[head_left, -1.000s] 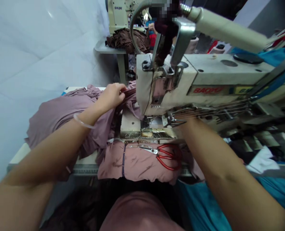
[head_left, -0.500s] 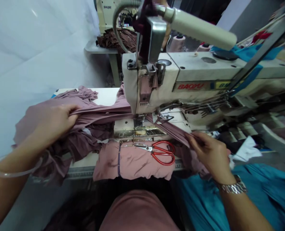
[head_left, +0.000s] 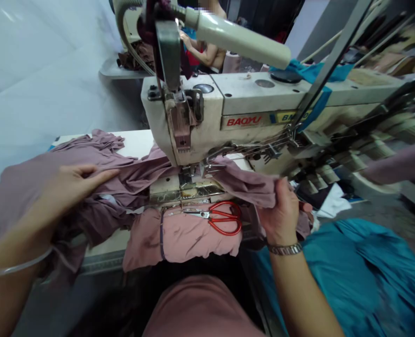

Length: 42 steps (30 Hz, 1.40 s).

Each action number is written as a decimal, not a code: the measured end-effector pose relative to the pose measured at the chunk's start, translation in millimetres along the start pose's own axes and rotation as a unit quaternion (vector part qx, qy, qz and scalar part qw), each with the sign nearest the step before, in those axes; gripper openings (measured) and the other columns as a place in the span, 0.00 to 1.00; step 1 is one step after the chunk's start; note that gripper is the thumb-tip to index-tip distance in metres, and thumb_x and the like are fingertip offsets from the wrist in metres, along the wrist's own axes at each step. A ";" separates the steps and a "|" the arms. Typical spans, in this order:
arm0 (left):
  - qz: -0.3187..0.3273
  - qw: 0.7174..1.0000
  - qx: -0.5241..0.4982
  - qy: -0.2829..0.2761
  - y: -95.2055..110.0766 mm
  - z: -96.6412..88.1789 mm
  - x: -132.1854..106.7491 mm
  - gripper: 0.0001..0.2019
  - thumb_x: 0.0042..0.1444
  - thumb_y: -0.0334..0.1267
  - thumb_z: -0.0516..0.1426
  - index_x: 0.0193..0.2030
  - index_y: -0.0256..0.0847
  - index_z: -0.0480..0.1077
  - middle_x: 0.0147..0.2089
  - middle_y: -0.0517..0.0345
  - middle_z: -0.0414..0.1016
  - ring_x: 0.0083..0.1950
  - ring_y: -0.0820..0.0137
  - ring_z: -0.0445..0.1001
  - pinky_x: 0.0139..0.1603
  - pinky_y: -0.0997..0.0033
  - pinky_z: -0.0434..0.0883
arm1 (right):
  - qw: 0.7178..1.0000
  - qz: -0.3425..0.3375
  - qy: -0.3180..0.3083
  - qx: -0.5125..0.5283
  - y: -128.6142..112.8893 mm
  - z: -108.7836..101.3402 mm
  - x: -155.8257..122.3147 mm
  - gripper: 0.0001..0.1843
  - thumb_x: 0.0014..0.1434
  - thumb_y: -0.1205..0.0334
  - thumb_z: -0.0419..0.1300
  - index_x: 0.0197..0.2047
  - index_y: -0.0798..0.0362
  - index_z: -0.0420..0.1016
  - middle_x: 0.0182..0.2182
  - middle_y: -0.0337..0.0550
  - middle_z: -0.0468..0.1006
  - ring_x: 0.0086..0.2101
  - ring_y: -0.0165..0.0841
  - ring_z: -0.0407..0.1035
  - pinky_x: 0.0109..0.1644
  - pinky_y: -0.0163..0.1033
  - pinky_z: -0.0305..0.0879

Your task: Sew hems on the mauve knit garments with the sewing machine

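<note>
My left hand [head_left: 77,185] lies flat with its fingers extended on the mauve knit fabric [head_left: 123,171], left of the sewing machine. My right hand [head_left: 280,210] grips a gathered fold of the same fabric just right of the machine head. The fabric runs between my hands, under the presser foot [head_left: 189,175] of the cream BAOYU sewing machine [head_left: 238,107]. The needle area is partly hidden by the cloth and machine parts. Red-handled scissors [head_left: 221,217] rest on a folded pink cloth [head_left: 182,241] in front of the needle plate.
The white machine table [head_left: 137,140] holds the work, with a white sheet [head_left: 35,79] to the left. A teal cloth [head_left: 333,267] lies at lower right. Behind, a co-worker's arm [head_left: 203,51] shows near another sewing machine [head_left: 128,14].
My left hand has gone from pinching the fabric to lying flat on it. My right hand has gathered more fabric and lifted it. The view has swung, shifting the machine left.
</note>
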<state>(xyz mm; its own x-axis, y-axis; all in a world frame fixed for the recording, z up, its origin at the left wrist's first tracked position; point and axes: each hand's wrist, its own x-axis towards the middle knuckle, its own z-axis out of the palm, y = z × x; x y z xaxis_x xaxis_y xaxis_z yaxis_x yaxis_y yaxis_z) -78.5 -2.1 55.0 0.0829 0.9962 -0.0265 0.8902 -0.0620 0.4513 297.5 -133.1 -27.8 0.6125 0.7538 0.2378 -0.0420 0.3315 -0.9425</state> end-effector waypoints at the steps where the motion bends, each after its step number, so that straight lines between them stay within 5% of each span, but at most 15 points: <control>1: -0.008 1.000 -0.010 0.010 4.3 -1.9 -3.6 0.24 0.53 0.60 0.57 0.41 0.40 0.76 0.37 0.59 0.79 0.38 0.65 0.72 0.33 0.74 0.63 | 0.999 -0.032 -0.023 -0.033 -0.3 8.1 -3.1 0.19 0.61 0.47 0.59 0.27 0.52 0.67 0.22 0.33 0.67 0.21 0.24 0.61 0.24 0.31 0.60; 3: 0.034 0.998 -0.053 -0.018 18.0 4.8 -10.6 0.23 0.55 0.58 0.57 0.44 0.41 0.76 0.39 0.59 0.79 0.38 0.65 0.74 0.35 0.73 0.67 | 0.977 -0.109 -0.141 -0.120 0.2 26.1 -9.0 0.13 0.62 0.54 0.61 0.30 0.53 0.73 0.29 0.38 0.74 0.30 0.28 0.68 0.35 0.34 0.67; 4: 0.100 0.990 -0.077 -0.058 26.0 14.0 -13.6 0.22 0.55 0.57 0.58 0.47 0.41 0.75 0.42 0.58 0.80 0.40 0.65 0.75 0.38 0.71 0.69 | 0.944 -0.162 -0.229 -0.175 1.2 34.6 -11.0 0.09 0.62 0.56 0.61 0.34 0.53 0.75 0.34 0.41 0.76 0.35 0.30 0.70 0.40 0.36 0.69; 5: 0.187 0.973 -0.093 -0.101 33.6 26.7 -15.9 0.23 0.55 0.55 0.60 0.50 0.41 0.74 0.45 0.56 0.79 0.43 0.64 0.76 0.42 0.70 0.71 | 0.893 -0.222 -0.316 -0.233 2.7 41.6 -11.6 0.09 0.62 0.57 0.61 0.39 0.54 0.76 0.39 0.45 0.78 0.41 0.33 0.71 0.45 0.39 0.70; 7: 0.374 0.915 -0.057 -0.139 45.4 57.6 -19.1 0.28 0.55 0.49 0.62 0.60 0.39 0.68 0.56 0.49 0.75 0.54 0.61 0.74 0.53 0.65 0.71 | 0.741 -0.356 -0.433 -0.369 6.8 49.1 -7.5 0.16 0.63 0.58 0.59 0.50 0.58 0.74 0.50 0.54 0.75 0.52 0.40 0.67 0.54 0.47 0.68; 9: 0.478 0.875 0.055 -0.045 50.6 86.6 -21.6 0.24 0.59 0.39 0.60 0.62 0.38 0.66 0.57 0.44 0.73 0.56 0.58 0.72 0.55 0.58 0.71 | 0.613 -0.446 -0.442 -0.479 10.8 46.7 3.1 0.20 0.64 0.62 0.57 0.58 0.61 0.69 0.56 0.58 0.71 0.55 0.43 0.63 0.54 0.49 0.66; 12: 0.525 0.828 0.169 0.102 50.2 109.6 -27.9 0.18 0.63 0.31 0.55 0.60 0.41 0.68 0.48 0.47 0.75 0.45 0.61 0.74 0.45 0.58 0.73 | 0.526 -0.493 -0.419 -0.553 13.4 32.9 20.7 0.27 0.65 0.68 0.54 0.66 0.57 0.60 0.55 0.56 0.71 0.49 0.40 0.66 0.47 0.46 0.67; 17: 0.555 0.805 0.148 0.148 51.7 111.3 -41.4 0.12 0.64 0.28 0.51 0.52 0.33 0.71 0.48 0.46 0.76 0.48 0.63 0.74 0.48 0.63 0.74 | 0.527 -0.551 -0.386 -0.520 11.5 26.5 18.6 0.21 0.64 0.68 0.54 0.60 0.63 0.68 0.56 0.57 0.72 0.52 0.42 0.64 0.50 0.47 0.64; 20: 0.535 0.825 0.109 0.143 53.3 113.4 -43.3 0.10 0.66 0.29 0.49 0.43 0.35 0.73 0.47 0.48 0.77 0.48 0.65 0.75 0.50 0.64 0.74 | 0.545 -0.555 -0.385 -0.497 11.7 34.7 5.8 0.19 0.64 0.70 0.53 0.56 0.67 0.70 0.57 0.60 0.71 0.56 0.44 0.62 0.55 0.49 0.62; 23: 0.520 0.841 0.068 0.132 51.7 114.0 -42.8 0.10 0.66 0.30 0.50 0.37 0.37 0.72 0.47 0.51 0.78 0.48 0.67 0.76 0.51 0.65 0.74 | 0.564 -0.526 -0.390 -0.503 11.6 40.8 -3.0 0.22 0.63 0.69 0.53 0.59 0.67 0.68 0.55 0.60 0.72 0.49 0.43 0.66 0.48 0.47 0.64; 29: 0.538 0.829 0.105 0.115 51.2 106.0 -47.4 0.11 0.66 0.28 0.50 0.48 0.33 0.72 0.51 0.48 0.77 0.52 0.65 0.75 0.52 0.64 0.74 | 0.598 -0.461 -0.306 -0.579 6.4 44.9 -11.0 0.21 0.64 0.62 0.56 0.56 0.66 0.72 0.48 0.56 0.76 0.41 0.41 0.65 0.39 0.46 0.63; 33: 0.491 0.844 0.170 0.132 60.0 113.5 -49.0 0.16 0.65 0.29 0.50 0.57 0.38 0.69 0.49 0.47 0.75 0.47 0.61 0.74 0.44 0.59 0.74 | 0.600 -0.459 -0.290 -0.587 9.4 48.6 -21.1 0.19 0.64 0.66 0.55 0.56 0.65 0.72 0.54 0.56 0.74 0.51 0.46 0.64 0.50 0.50 0.62; 37: 0.486 0.845 0.165 0.149 64.6 120.5 -51.9 0.17 0.63 0.29 0.50 0.57 0.34 0.70 0.52 0.44 0.74 0.51 0.59 0.72 0.48 0.59 0.72 | 0.597 -0.461 -0.325 -0.570 15.6 48.7 -30.6 0.23 0.64 0.69 0.53 0.60 0.68 0.66 0.59 0.60 0.69 0.57 0.46 0.63 0.57 0.52 0.61; 42: 0.450 0.868 0.183 0.108 61.4 115.1 -59.9 0.20 0.63 0.33 0.52 0.61 0.38 0.67 0.54 0.45 0.73 0.52 0.59 0.71 0.49 0.58 0.71 | 0.667 -0.428 -0.338 -0.508 20.2 47.3 -35.0 0.24 0.64 0.68 0.54 0.63 0.64 0.64 0.59 0.58 0.70 0.58 0.43 0.64 0.59 0.52 0.64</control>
<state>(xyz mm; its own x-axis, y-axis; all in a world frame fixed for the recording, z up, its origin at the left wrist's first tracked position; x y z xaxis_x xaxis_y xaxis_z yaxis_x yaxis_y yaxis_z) 22.7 -72.6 -18.4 0.7668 0.5207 0.3753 0.5950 -0.7960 -0.1113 237.8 -126.0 -44.1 -0.4407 0.7327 0.5186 0.8617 0.5072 0.0156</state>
